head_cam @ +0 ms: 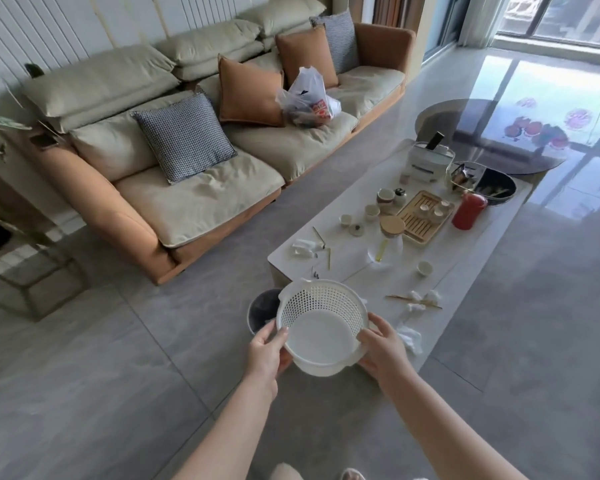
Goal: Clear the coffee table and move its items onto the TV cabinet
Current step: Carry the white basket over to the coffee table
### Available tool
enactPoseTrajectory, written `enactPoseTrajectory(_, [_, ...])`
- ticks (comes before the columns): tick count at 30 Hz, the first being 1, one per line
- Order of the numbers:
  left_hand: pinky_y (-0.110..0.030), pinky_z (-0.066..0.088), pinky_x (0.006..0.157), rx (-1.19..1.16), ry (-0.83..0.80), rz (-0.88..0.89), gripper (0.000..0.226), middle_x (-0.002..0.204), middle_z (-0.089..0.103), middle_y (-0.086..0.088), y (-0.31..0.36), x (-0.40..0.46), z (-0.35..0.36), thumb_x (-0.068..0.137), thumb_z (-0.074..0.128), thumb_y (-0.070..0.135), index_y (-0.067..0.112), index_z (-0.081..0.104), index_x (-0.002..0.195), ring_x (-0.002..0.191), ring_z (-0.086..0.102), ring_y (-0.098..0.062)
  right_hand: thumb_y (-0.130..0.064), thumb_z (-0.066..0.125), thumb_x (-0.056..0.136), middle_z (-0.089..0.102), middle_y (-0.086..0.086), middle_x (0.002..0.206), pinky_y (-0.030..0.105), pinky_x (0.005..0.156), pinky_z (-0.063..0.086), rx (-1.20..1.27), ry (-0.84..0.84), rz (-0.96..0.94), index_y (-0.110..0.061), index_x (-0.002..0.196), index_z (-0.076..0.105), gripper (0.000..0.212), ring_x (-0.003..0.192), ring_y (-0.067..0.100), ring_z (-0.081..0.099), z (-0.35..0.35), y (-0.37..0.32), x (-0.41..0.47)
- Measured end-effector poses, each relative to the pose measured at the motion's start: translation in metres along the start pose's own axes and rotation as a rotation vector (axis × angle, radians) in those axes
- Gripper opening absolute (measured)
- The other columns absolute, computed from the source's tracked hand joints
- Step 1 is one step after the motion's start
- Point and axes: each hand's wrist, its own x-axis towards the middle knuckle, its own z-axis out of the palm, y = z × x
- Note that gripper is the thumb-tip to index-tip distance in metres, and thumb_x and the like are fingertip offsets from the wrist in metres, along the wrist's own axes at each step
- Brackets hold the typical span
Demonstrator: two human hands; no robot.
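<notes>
Plastic, by its look: the white perforated basket (321, 323) is judged light, stiff and not fragile, though smooth enough to slip. It is held in the air between both hands, short of the coffee table (388, 271) beyond the fingertips. The left hand (267, 355) is curled round the near-left rim, thumb inside; the right hand (381, 351) is curled round the near-right rim. The rim is judged the safest hold. Small cups (371, 212) and crumpled tissues (409, 336) lie past the right hand.

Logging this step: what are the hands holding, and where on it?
Both hands, left hand and right hand, grip the white colander by opposite sides of its rim.
</notes>
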Motion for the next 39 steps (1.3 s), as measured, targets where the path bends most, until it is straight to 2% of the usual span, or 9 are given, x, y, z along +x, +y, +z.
enactPoseTrajectory(3, [-0.030, 0.052, 0.065, 0.007, 0.009, -0.017, 0.021, 0.093, 0.071, -0.001, 0.015, 0.030, 0.008, 0.091, 0.060, 0.013, 0.027, 0.061, 0.107, 0.084, 0.067, -0.021, -0.001, 0.056, 0.080, 0.064, 0.004, 0.103, 0.047, 0.078, 0.058, 0.017, 0.003, 0.014, -0.026, 0.130, 0.048, 0.056, 0.099, 0.029, 0.064, 0.010, -0.010, 0.024])
enactPoseTrajectory(8, [-0.040, 0.056, 0.077, 0.054, -0.016, -0.069, 0.021, 0.100, 0.071, -0.008, 0.044, 0.086, 0.016, 0.090, 0.062, 0.013, 0.020, 0.063, 0.109, 0.095, 0.066, -0.029, 0.001, 0.055, 0.080, 0.064, 0.008, 0.103, 0.049, 0.081, 0.056, 0.056, 0.033, -0.001, -0.024, 0.129, 0.050, 0.055, 0.101, 0.032, 0.062, 0.039, -0.027, 0.063])
enactPoseTrajectory(11, [-0.031, 0.055, 0.060, 0.093, -0.035, -0.083, 0.016, 0.091, 0.071, -0.005, 0.070, 0.124, 0.016, 0.089, 0.062, 0.012, 0.018, 0.062, 0.104, 0.081, 0.067, -0.023, 0.001, 0.055, 0.082, 0.064, 0.009, 0.104, 0.045, 0.076, 0.058, 0.098, 0.077, 0.000, -0.023, 0.130, 0.049, 0.054, 0.101, 0.032, 0.062, 0.064, -0.036, 0.084])
enactPoseTrajectory(14, [-0.021, 0.052, 0.043, 0.126, -0.060, -0.088, 0.007, 0.081, 0.070, -0.003, 0.096, 0.160, 0.014, 0.090, 0.062, 0.012, 0.018, 0.061, 0.093, 0.061, 0.067, -0.016, 0.001, 0.055, 0.084, 0.064, 0.007, 0.102, 0.035, 0.060, 0.058, 0.150, 0.113, -0.002, -0.021, 0.130, 0.048, 0.052, 0.096, 0.030, 0.062, 0.093, -0.043, 0.106])
enactPoseTrajectory(23, [-0.028, 0.052, 0.065, 0.230, -0.155, -0.140, 0.011, 0.095, 0.071, -0.009, 0.138, 0.245, 0.009, 0.091, 0.060, 0.012, 0.014, 0.063, 0.101, 0.082, 0.066, -0.021, 0.000, 0.055, 0.084, 0.060, 0.000, 0.103, 0.033, 0.063, 0.055, 0.167, 0.159, 0.049, -0.024, 0.134, 0.043, 0.057, 0.098, 0.022, 0.059, 0.151, -0.052, 0.165])
enactPoseTrajectory(30, [-0.031, 0.054, 0.071, 0.266, -0.157, -0.148, 0.020, 0.103, 0.071, -0.009, 0.141, 0.293, 0.035, 0.092, 0.058, 0.015, 0.013, 0.064, 0.111, 0.094, 0.067, -0.026, 0.000, 0.057, 0.083, 0.060, 0.001, 0.108, 0.029, 0.060, 0.055, 0.133, 0.167, 0.093, -0.024, 0.134, 0.043, 0.058, 0.094, 0.016, 0.058, 0.152, -0.072, 0.217])
enactPoseTrajectory(34, [-0.040, 0.055, 0.083, 0.242, -0.109, -0.158, 0.022, 0.103, 0.072, -0.008, 0.136, 0.320, 0.063, 0.090, 0.061, 0.015, 0.015, 0.063, 0.112, 0.097, 0.067, -0.027, 0.001, 0.058, 0.083, 0.059, -0.002, 0.102, 0.030, 0.059, 0.057, 0.137, 0.156, 0.138, -0.026, 0.132, 0.044, 0.058, 0.091, 0.013, 0.058, 0.141, -0.088, 0.253])
enactPoseTrajectory(37, [-0.038, 0.055, 0.080, 0.209, -0.081, -0.170, 0.022, 0.101, 0.073, -0.006, 0.130, 0.339, 0.089, 0.089, 0.063, 0.016, 0.019, 0.063, 0.111, 0.096, 0.068, -0.025, -0.001, 0.057, 0.083, 0.057, -0.004, 0.105, 0.027, 0.056, 0.052, 0.109, 0.143, 0.152, -0.030, 0.129, 0.045, 0.057, 0.091, 0.012, 0.056, 0.127, -0.104, 0.282])
enactPoseTrajectory(39, [-0.035, 0.054, 0.075, 0.181, -0.074, -0.182, 0.021, 0.101, 0.072, -0.004, 0.126, 0.351, 0.107, 0.088, 0.064, 0.019, 0.023, 0.063, 0.109, 0.096, 0.066, -0.023, -0.003, 0.057, 0.083, 0.056, -0.001, 0.108, 0.029, 0.060, 0.050, 0.082, 0.127, 0.144, -0.032, 0.128, 0.045, 0.056, 0.094, 0.013, 0.054, 0.118, -0.113, 0.303])
